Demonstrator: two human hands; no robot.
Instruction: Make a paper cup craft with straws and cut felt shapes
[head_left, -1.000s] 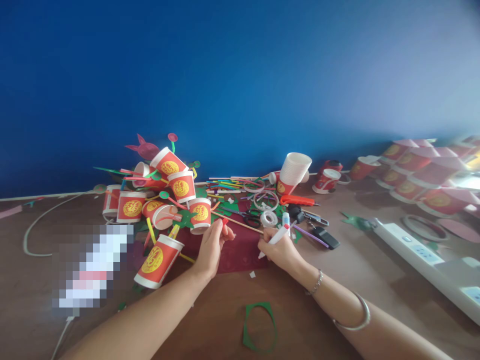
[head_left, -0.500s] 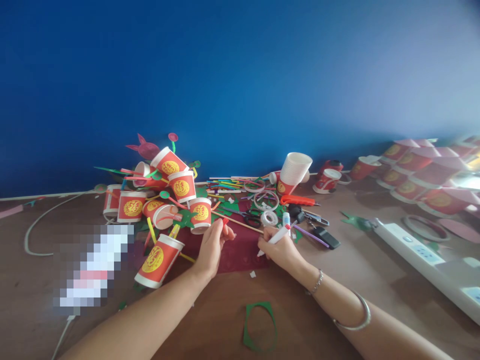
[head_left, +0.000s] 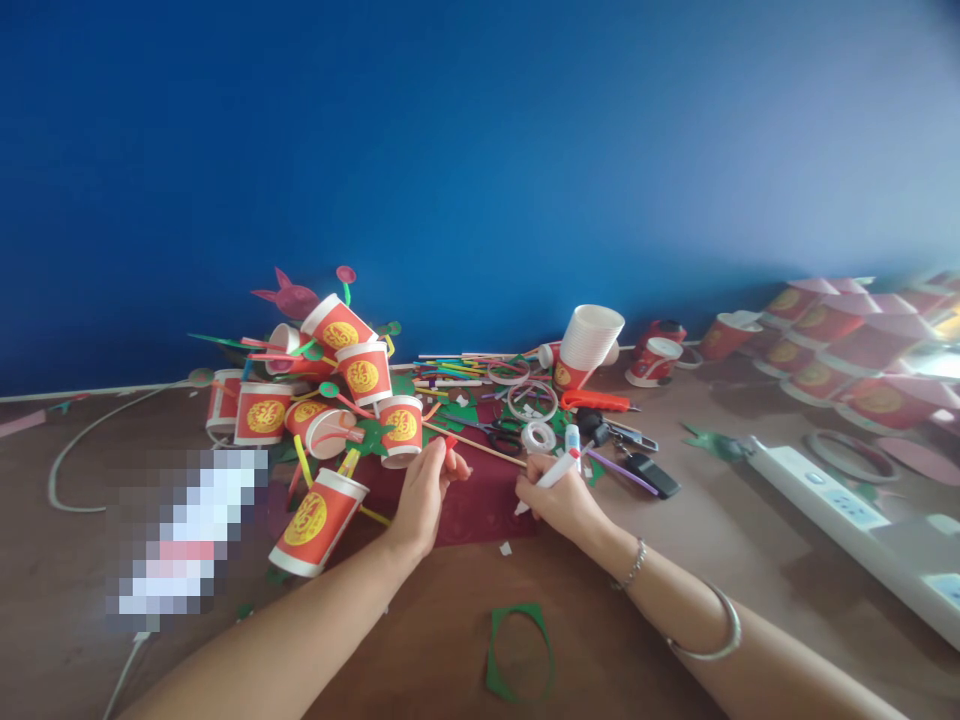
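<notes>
My left hand [head_left: 424, 494] is closed in a pinch on a small red cap [head_left: 451, 443], resting at the near edge of a dark red felt sheet [head_left: 480, 505]. Gripped in my right hand [head_left: 559, 498] is a white pen [head_left: 546, 479], its tip pointing down-left onto the felt. A thin wooden stick [head_left: 480, 446] lies just beyond both hands. A heap of red paper cups [head_left: 341, 385] with coloured straws sits left of my left hand.
Tape rolls [head_left: 537, 435], scissors [head_left: 499, 433], keys [head_left: 622, 437] and straws lie beyond the hands. A stack of white cups [head_left: 589, 342] stands behind. A green cut-out ring [head_left: 519, 654] lies near me. A white power strip [head_left: 847, 503] and rows of red cups [head_left: 840, 345] fill the right.
</notes>
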